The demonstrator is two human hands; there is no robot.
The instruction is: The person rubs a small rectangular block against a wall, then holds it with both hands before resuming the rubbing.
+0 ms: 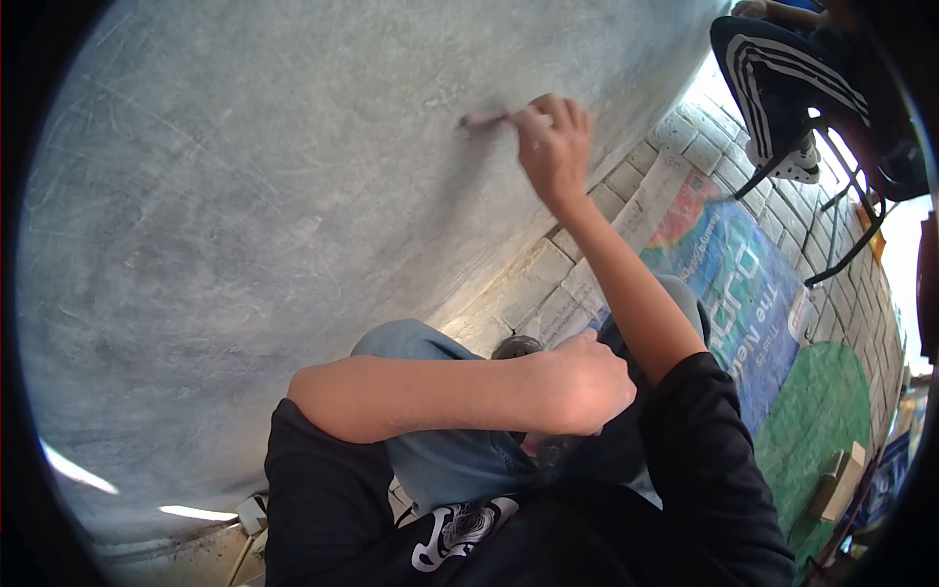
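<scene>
My right hand point(556, 145) is raised near a large grey, scuffed surface point(245, 196) and grips a thin brush-like tool point(484, 119). Motion blurs the tool, and its tip is at or close to the grey surface. My left hand point(585, 383) is folded in front of my body, above my bent legs in blue jeans point(430, 470). Its fingers are curled in, and whatever they hold, if anything, is hidden from view.
A printed banner point(738, 284) and a green round mat point(817, 421) lie on the brick paving point(626, 181). At the upper right another person in dark striped trousers point(792, 64) sits on a black-framed chair point(846, 256). A small cardboard piece point(839, 484) lies at lower right.
</scene>
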